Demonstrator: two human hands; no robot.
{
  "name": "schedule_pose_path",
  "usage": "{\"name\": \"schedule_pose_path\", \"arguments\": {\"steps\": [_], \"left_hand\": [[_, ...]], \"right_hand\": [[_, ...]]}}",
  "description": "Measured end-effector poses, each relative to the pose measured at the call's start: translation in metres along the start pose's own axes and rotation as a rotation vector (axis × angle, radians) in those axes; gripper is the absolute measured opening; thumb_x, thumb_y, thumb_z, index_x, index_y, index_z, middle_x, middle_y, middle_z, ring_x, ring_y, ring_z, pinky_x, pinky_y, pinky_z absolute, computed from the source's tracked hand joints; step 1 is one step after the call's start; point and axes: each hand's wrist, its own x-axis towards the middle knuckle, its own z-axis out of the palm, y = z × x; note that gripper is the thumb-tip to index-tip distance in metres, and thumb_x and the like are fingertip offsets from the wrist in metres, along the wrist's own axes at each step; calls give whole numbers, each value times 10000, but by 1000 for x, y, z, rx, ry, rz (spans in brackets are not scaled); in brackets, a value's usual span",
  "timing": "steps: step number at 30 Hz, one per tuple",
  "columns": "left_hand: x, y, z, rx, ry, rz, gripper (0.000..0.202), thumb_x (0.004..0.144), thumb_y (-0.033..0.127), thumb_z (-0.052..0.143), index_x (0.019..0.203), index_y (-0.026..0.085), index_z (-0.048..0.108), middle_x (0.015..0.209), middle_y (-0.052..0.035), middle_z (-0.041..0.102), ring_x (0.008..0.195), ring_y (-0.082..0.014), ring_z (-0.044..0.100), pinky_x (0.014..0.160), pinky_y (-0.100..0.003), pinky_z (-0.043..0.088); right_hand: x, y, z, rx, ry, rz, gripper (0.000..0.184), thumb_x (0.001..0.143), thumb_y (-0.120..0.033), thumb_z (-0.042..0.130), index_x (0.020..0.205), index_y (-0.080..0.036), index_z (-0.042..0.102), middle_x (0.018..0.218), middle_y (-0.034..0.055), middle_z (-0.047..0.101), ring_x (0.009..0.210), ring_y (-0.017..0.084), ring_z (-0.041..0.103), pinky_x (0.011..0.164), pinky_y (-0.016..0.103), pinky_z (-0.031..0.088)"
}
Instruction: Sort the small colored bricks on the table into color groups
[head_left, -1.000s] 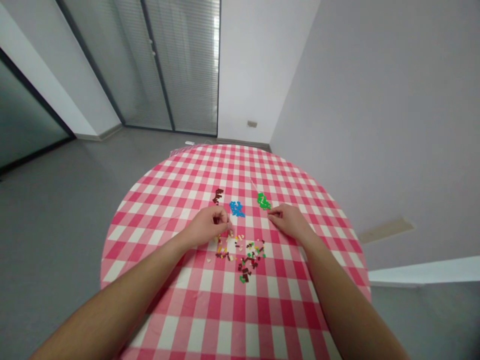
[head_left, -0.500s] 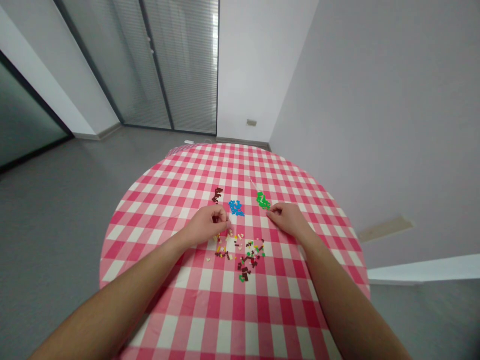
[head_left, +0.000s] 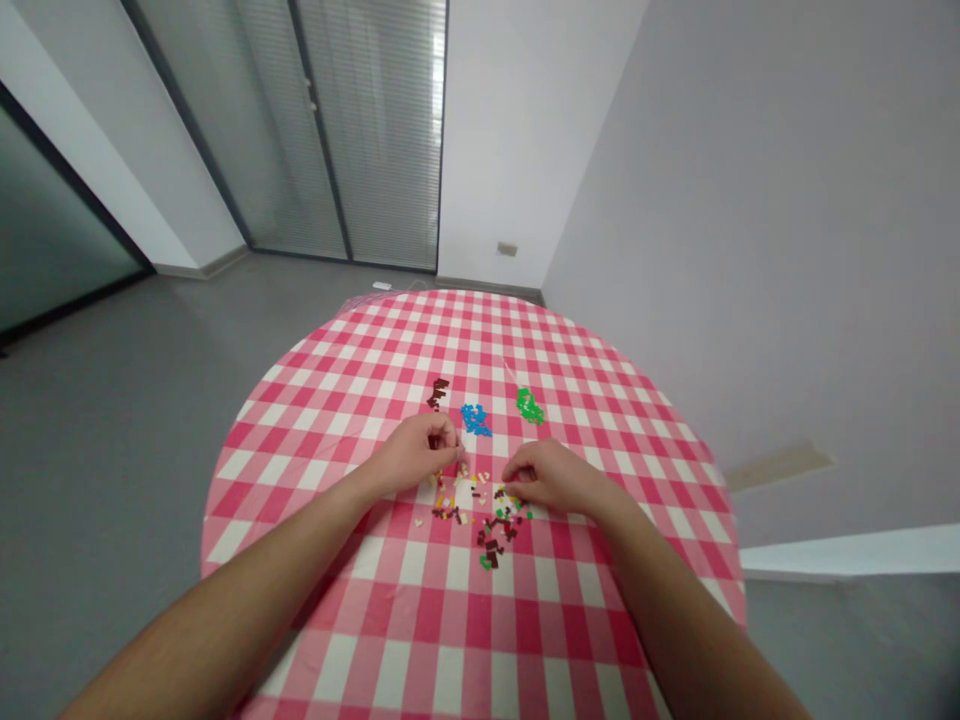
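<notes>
Small plastic bricks lie on a pink-and-white gingham tablecloth [head_left: 442, 620], sorted in part into a dark brown group [head_left: 437, 394], a blue group [head_left: 475, 420] and a green group [head_left: 529, 406]. Nearer me is a mixed scatter of small bricks [head_left: 484, 515] in yellow, white, brown and green. My left hand [head_left: 415, 453] hovers at the scatter's upper left edge, fingers pinched together; anything between them is hidden. My right hand [head_left: 546, 477] sits over the scatter's upper right part, fingers curled downward near the bricks.
The round table's curved edge surrounds the bricks, with grey floor beyond it. A glass partition door with blinds [head_left: 367, 130] stands at the back, and a pale wall [head_left: 750, 250] runs along the right.
My right hand has moved from beside the green bricks down toward the mixed scatter, fingers curling. My left hand has stayed in nearly the same place.
</notes>
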Motion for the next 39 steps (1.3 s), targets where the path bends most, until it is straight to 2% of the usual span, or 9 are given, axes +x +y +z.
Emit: {"name": "schedule_pose_path", "arguments": {"steps": [6,11,13,18,21,24,32,36,39], "left_hand": [[0,1,0,-5,8,-20,186,748,206,619,651,193,461,628,30,532,567,-106,486,544,-247,363],[0,1,1,-1,10,-17,192,754,193,616,648,194,455,629,34,536,569,-109,521,536,-247,358],[0,0,1,7,18,-9,191,753,183,617,646,194,459,634,31,538,578,-111,532,536,-248,358],[0,0,-1,-19,-6,-7,196,777,196,610,650,194,461,649,24,549,601,-119,566,550,-255,374],[-1,1,-1,-17,-6,-16,211,773,192,613,640,193,450,645,23,546,592,-117,556,544,-254,368],[0,2,-1,-19,-4,-18,205,761,181,615,642,193,448,640,26,537,578,-110,524,542,-253,363],[0,1,0,4,4,0,194,741,183,615,648,189,446,622,36,522,560,-98,456,537,-241,355],[0,3,-1,21,6,-20,199,737,196,617,641,187,442,621,35,524,556,-97,453,538,-239,356],[0,4,-1,26,3,-28,200,737,203,618,641,185,443,625,30,532,562,-99,459,545,-242,365]], "right_hand": [[-1,-8,1,-58,-16,-44,193,783,-141,572,699,-182,741,646,30,681,536,110,510,526,254,313],[0,-7,3,-50,26,-52,161,726,-100,567,693,-178,704,660,25,666,561,115,517,533,243,331],[1,-1,1,-26,124,-64,154,722,-97,566,692,-181,691,661,21,657,590,124,541,560,241,368],[0,22,-9,42,535,-53,122,837,-220,585,814,-200,703,834,58,699,764,175,619,705,298,467],[-1,32,-12,64,646,-36,127,867,-262,594,847,-205,706,882,68,708,804,185,630,732,313,485],[-1,38,-12,80,645,-8,138,874,-283,600,856,-202,710,874,68,708,776,179,632,700,306,489],[6,68,-9,-9,474,212,137,833,-251,632,848,-200,757,875,77,742,785,208,665,696,316,496],[7,75,-10,31,458,295,160,815,-233,630,878,-203,773,923,82,756,827,226,680,708,319,505],[6,77,-10,53,466,306,175,801,-239,633,893,-205,778,911,81,758,812,223,682,692,313,504]]}}
